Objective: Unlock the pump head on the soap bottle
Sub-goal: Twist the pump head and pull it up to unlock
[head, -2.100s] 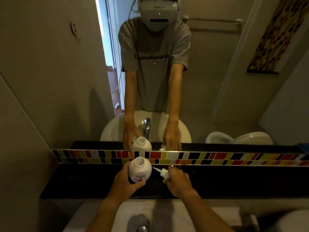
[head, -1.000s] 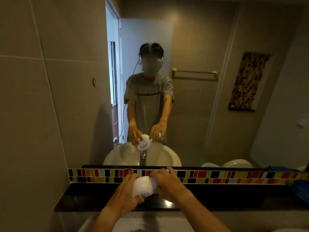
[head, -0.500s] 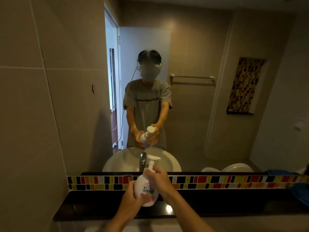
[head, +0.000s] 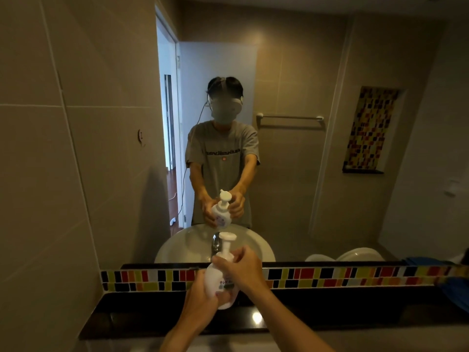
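Note:
A white soap bottle with a coloured label is held upright above the dark counter. Its white pump head stands up on a raised stem. My left hand wraps the lower body of the bottle from the left. My right hand grips the bottle's neck and collar just under the pump stem. The mirror repeats the bottle and both hands.
A dark counter ledge runs below a strip of coloured mosaic tiles. The mirror reflects a white basin, a chrome tap and a toilet. A blue object lies at the right. A beige tiled wall is on the left.
Two seconds ago the pump was off the open bottle, in my right hand. It now sits on the bottle, which has been lifted upright, and my view has tilted up.

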